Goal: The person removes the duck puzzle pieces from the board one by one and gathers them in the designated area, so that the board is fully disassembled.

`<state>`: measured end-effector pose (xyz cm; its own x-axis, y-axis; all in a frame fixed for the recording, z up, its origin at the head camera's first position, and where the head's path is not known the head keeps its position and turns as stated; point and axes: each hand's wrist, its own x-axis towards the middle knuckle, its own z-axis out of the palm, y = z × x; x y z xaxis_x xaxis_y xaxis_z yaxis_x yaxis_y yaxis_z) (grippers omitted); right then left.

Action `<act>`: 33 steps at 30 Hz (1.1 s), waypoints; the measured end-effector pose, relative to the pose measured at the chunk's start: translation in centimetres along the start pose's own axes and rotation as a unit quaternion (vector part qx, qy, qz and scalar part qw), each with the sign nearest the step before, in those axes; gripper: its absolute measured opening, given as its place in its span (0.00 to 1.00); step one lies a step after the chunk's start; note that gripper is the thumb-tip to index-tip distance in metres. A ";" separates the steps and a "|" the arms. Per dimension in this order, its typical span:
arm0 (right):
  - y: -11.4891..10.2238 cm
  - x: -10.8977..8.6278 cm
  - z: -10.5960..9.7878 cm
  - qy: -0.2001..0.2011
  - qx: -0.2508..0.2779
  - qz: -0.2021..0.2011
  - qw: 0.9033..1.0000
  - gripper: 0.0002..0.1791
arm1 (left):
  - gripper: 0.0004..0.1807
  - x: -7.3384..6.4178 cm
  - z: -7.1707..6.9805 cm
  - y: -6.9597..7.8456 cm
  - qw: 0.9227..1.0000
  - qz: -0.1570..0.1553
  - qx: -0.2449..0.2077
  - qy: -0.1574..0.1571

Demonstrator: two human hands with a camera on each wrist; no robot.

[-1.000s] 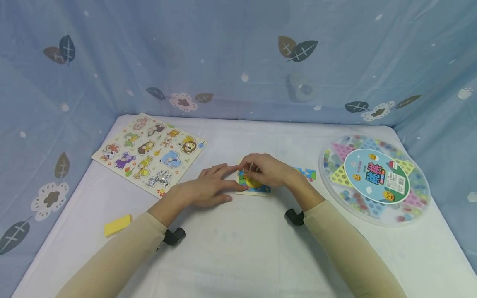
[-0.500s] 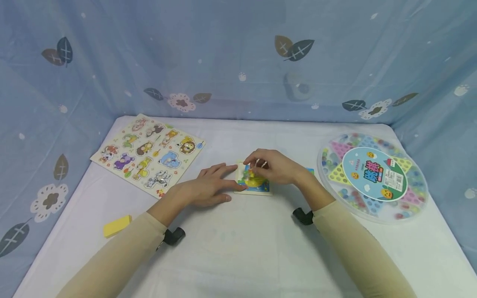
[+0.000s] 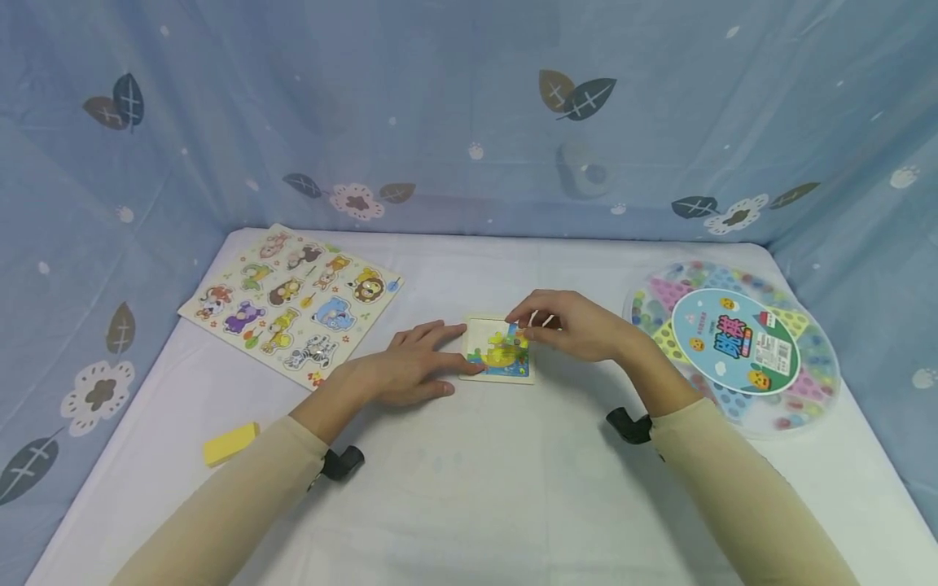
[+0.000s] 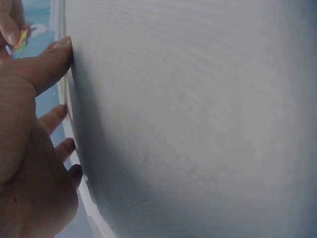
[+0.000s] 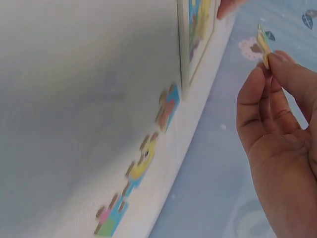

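A small jigsaw puzzle in a pale frame (image 3: 500,378) lies mid-table, its lower part filled with a yellow and blue picture and its upper left showing bare backing. My left hand (image 3: 414,366) lies beside it with fingers spread straight, thumb and index tip at the frame's left edge. Between thumb and fingertips my right hand (image 3: 575,325) pinches a jigsaw piece (image 5: 264,47), raised over the frame's upper right corner. The right wrist view shows loose pieces on the cloth near the frame: one blue and brown (image 5: 168,108), one yellow (image 5: 142,161), one green and pink (image 5: 111,218).
An animal puzzle board (image 3: 293,305) lies at the back left. A yellow block (image 3: 230,443) sits at the front left, near the left forearm. On the right is a round clear case of marbles (image 3: 736,346). Blue patterned cloth (image 3: 469,122) hangs behind the table.
My right hand has moved right across the puzzle and lifted, with a piece between its fingertips, uncovering the frame's bare upper left. The left hand has stayed in place.
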<state>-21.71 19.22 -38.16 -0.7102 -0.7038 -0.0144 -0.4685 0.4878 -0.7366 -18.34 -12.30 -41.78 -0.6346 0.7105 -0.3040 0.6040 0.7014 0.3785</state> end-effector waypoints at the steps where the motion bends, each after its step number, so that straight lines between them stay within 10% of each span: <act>1: 0.0 -0.2 -0.2 0.000 0.005 0.005 1.000 0.15 | 0.27 0.0 0.0 0.0 1.000 0.000 -0.001 0.001; 33: 2.9 -3.9 -1.0 -0.044 0.021 0.068 0.996 0.14 | 0.27 0.0 0.1 -0.2 1.000 0.008 -0.008 0.006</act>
<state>-20.79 23.88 -39.58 -0.7162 -0.6756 -0.1747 -0.3469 0.5619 -0.7510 -18.42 -12.43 -41.95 -0.6301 0.7211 -0.2880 0.6065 0.6887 0.3972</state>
